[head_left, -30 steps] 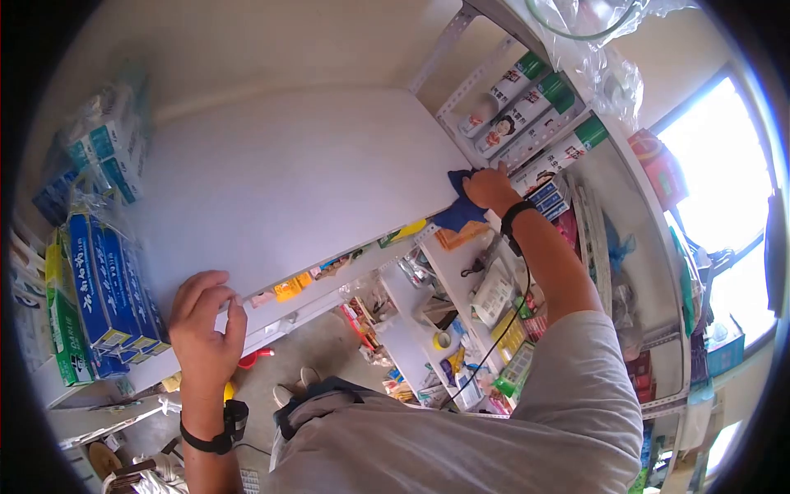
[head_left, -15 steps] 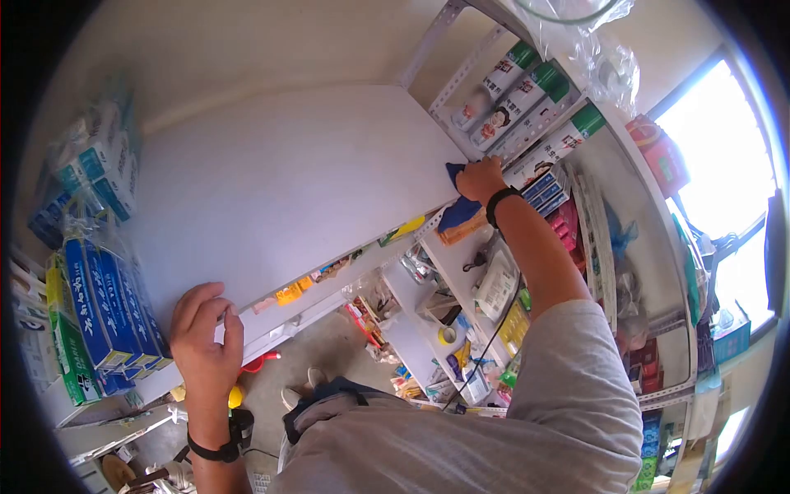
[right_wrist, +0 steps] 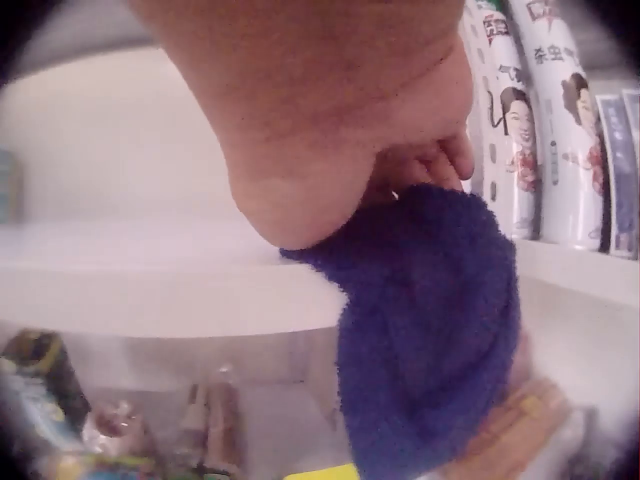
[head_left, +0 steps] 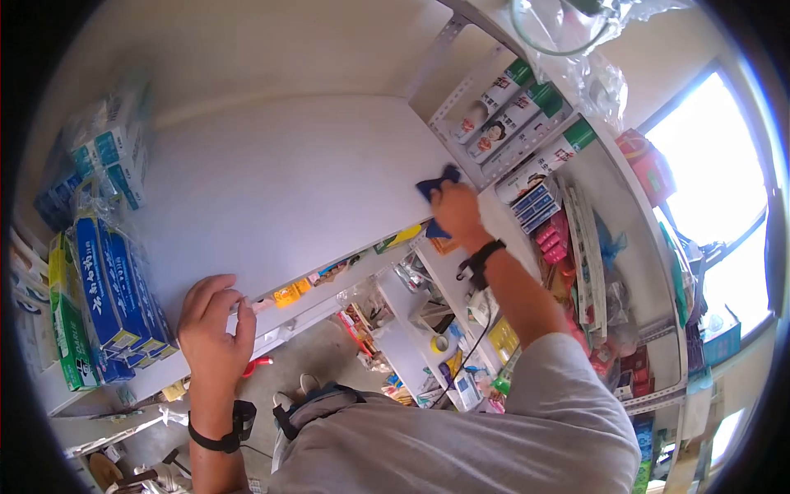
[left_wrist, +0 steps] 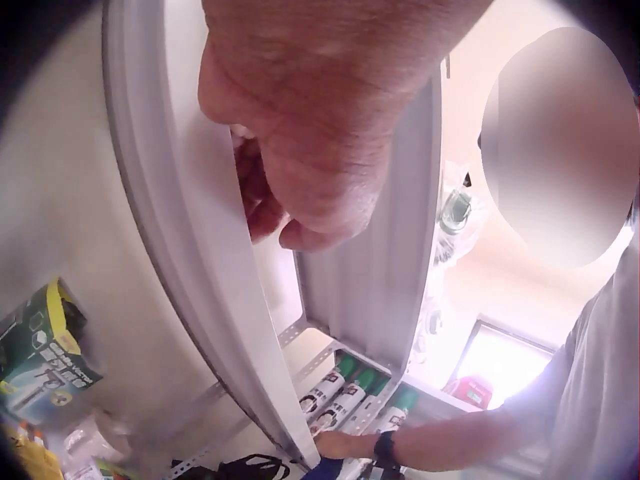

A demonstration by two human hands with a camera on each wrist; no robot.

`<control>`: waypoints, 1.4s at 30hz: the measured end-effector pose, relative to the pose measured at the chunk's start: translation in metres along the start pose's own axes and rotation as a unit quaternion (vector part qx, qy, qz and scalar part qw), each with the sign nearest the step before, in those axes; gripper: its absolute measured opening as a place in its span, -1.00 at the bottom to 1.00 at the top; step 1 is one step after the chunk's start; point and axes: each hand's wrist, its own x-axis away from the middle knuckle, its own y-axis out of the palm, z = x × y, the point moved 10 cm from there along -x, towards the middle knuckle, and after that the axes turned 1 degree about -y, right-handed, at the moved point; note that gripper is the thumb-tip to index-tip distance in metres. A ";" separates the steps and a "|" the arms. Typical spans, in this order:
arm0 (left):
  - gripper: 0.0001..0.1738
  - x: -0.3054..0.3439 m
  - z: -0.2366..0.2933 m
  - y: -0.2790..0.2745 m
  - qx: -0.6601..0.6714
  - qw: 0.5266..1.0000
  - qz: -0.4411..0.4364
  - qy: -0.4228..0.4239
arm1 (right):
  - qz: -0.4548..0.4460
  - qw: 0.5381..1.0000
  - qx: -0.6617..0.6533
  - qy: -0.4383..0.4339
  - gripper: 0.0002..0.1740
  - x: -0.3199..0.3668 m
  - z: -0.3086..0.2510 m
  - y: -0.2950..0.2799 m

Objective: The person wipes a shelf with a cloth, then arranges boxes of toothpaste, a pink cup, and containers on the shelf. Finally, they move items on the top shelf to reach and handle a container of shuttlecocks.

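My right hand (head_left: 457, 212) holds a dark blue cloth (right_wrist: 430, 330) against the right end of a white shelf (head_left: 280, 181). Part of the cloth lies on the shelf top and the rest hangs over the front edge, as the right wrist view shows. My left hand (head_left: 216, 329) is at the shelf's front edge near its left end, fingers loosely curled and thumb apart. Nothing shows in its grasp in the left wrist view. Blue toothpaste boxes (head_left: 103, 284) stand just left of it.
White spray cans with green caps (head_left: 527, 115) line the adjoining shelf on the right, beside small blue boxes (head_left: 539, 204). Plastic-wrapped boxes (head_left: 111, 160) sit at the back left. Lower shelves hold mixed goods, and a bright window (head_left: 708, 156) is at the far right.
My right hand first shifts slightly up and left, then comes left and toward me along the shelf end with the blue cloth, away from the cans. The left hand stays at the shelf edge.
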 end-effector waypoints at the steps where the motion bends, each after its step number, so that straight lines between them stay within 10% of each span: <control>1: -0.91 0.000 -0.001 0.000 -0.001 1.000 0.000 0.002 | 0.011 0.994 -0.096 0.044 -0.70 0.011 -0.012 -0.004; 4: -0.91 0.001 0.001 0.000 -0.014 1.000 0.004 0.012 | 0.205 0.934 -0.282 -0.073 -0.71 0.057 -0.087 -0.044; 8: -0.90 0.001 -0.003 0.005 -0.007 0.999 -0.019 -0.048 | 0.178 0.870 -0.432 -0.159 -0.71 0.084 -0.173 -0.091; 15: -0.92 0.005 -0.008 0.012 -0.038 0.998 -0.028 -0.052 | 0.247 0.876 -0.302 -0.284 -0.68 0.075 -0.150 -0.074; 24: -0.91 0.003 -0.002 0.009 -0.042 0.998 -0.026 -0.046 | 0.055 0.986 -0.146 0.052 -0.21 -0.032 0.060 0.072; 42: -0.90 -0.005 -0.001 0.011 -0.036 0.996 -0.048 -0.070 | -0.243 0.959 -0.140 0.027 -0.13 -0.225 0.025 0.133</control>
